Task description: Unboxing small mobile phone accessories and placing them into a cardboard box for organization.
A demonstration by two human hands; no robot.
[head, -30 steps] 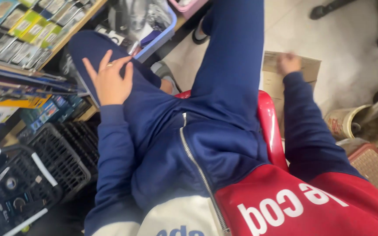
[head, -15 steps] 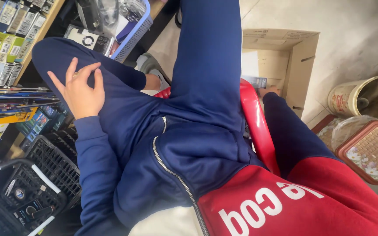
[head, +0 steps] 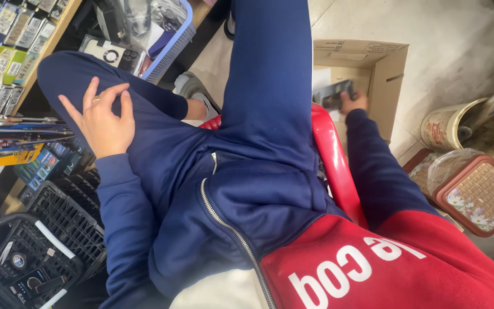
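Seated person reaches down into a box beside the chair.

The right hand (head: pixel 354 103) is low inside the cardboard box (head: pixel 387 68) on the floor, just beside the red chair (head: pixel 330 154); its fingers are curled around a dark flat item (head: pixel 333 94), though blur hides how firm the hold is. The left hand (head: pixel 103 117) rests on the raised left knee, fingers loosely spread with thumb and forefinger nearly touching, holding nothing. To lift the item cleanly, I judge it best to close the grip fully before pulling, raise it straight up past the box flap, and keep the sleeve off the chair edge. A bucket (head: pixel 464 129) and a brown tray (head: pixel 478 194) stand near the box.
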